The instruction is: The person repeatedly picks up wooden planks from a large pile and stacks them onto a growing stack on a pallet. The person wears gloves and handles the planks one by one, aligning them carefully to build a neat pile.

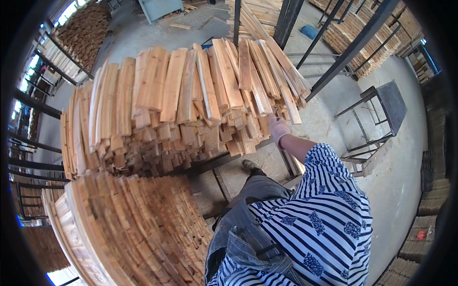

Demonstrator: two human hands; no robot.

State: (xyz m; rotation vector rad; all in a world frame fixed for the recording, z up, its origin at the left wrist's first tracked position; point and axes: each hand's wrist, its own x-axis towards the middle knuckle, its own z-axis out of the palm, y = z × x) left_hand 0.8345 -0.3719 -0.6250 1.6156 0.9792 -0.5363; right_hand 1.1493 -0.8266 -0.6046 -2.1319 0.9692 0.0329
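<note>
My right hand (279, 128), in a pale glove, reaches out to the right end of a large pile of loose wooden boards (179, 86). Its fingers are closed at the near end of a wooden board (260, 101), though the grip is small and partly hidden. Just right of the fingers, another narrow board (290, 106) juts out of the pile. The upper boards lie side by side, their ends uneven. My left hand is out of view.
A neat stack of boards (138, 214) stands close on my left. Dark metal posts (353, 40) rise behind the pile at right. A small metal stand (391, 107) is on the concrete floor to the right. More timber (83, 35) is stacked farther back.
</note>
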